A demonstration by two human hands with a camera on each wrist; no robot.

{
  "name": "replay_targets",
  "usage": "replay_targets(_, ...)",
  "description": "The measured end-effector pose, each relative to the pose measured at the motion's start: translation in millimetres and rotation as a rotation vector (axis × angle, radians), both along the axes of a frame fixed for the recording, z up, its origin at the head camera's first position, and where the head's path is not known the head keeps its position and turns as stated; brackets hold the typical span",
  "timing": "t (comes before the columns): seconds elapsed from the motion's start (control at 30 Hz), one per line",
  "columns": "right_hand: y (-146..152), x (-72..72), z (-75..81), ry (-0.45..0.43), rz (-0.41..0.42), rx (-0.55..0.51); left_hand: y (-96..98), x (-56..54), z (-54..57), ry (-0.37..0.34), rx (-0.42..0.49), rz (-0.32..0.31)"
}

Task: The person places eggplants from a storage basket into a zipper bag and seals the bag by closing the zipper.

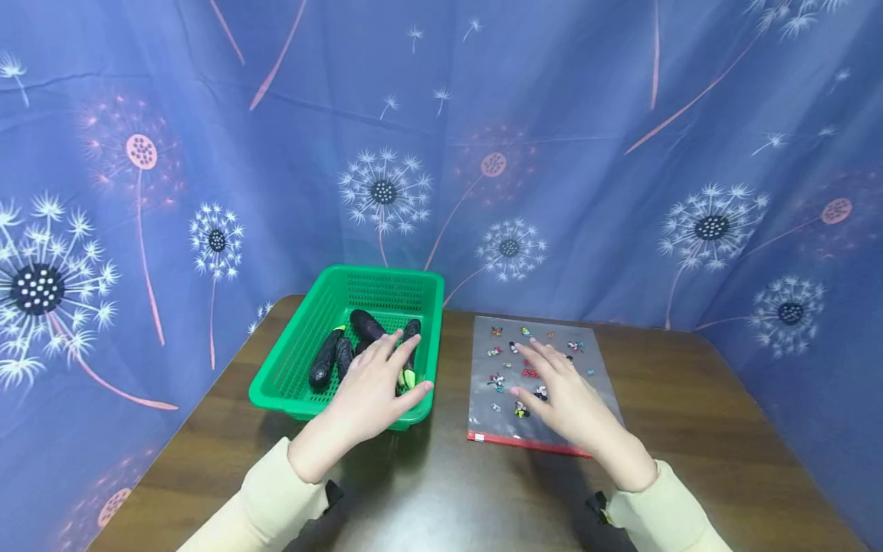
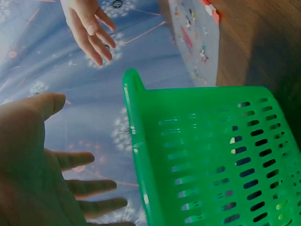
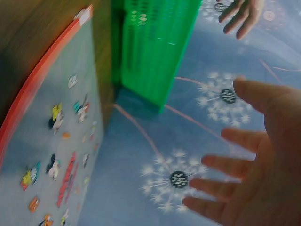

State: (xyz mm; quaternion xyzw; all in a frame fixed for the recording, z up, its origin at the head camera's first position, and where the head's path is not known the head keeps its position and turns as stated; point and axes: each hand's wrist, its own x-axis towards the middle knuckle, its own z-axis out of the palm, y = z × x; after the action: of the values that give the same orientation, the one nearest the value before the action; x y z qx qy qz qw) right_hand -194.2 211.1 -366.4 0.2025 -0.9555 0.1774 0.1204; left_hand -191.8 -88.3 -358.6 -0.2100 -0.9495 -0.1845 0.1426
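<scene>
My left hand [image 1: 369, 387] hovers over the near right part of a green plastic basket [image 1: 265, 391], its fingers spread and holding nothing. Several dark, eggplant-like vegetables [image 1: 323, 362] with bright green stem ends lie inside; the hand hides some of them. To the right, a clear zip bag [image 1: 483, 422] printed with small cartoon figures lies flat, its red slider edge [image 1: 524, 442] toward me. Above the bag is my right hand [image 1: 569, 399], fingers extended, with nothing in it. In the left wrist view, the slotted wall of the basket [image 2: 197, 141] stands apart from the left fingers.
Both things rest on a brown wooden table [image 1: 690, 414]. A blue cloth [image 1: 593, 192] with dandelion prints hangs behind it and along the sides. The basket stands at the back left, close to the cloth. A gap of bare wood separates basket and bag.
</scene>
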Motion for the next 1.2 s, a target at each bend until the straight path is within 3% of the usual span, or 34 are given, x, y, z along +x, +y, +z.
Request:
replay_targets(0.17, 8, -13.4, -6.8, -0.091, 0.11, 0.026, 13.0, -11.0, 0.0, -0.079, 0.005, -0.106)
replay_targets(0.3, 15, -20.1, -21.0, -0.147, 0.174, 0.071, 24.3, -14.4, -1.6, -0.081, 0.018, -0.153)
replay_targets(0.53, 28, -21.6, -44.6, -0.063, 0.251, 0.202, 36.4, -15.7, -6.1, -0.012, -0.011, -0.205)
replay_targets(0.73, 34, -17.8, -60.1, -0.11, 0.256, 0.236, 49.2, -9.5, -12.6, 0.104, -0.094, -0.259)
replay_targets(0.87, 36, -16.0, -69.9, -0.112, 0.263, 0.254, 63.0, -2.9, -16.7, 0.14, -0.145, -0.297)
replay_targets(1.03, 37, -16.5, -74.3, -0.055, 0.27, 0.256, 81.5, -1.0, -27.6, 0.121, -0.186, -0.321)
replay_targets(1.2, 39, -17.5, -74.3, -0.029, 0.3, 0.255, 98.4, -5.5, -48.9, 0.109, -0.211, -0.331)
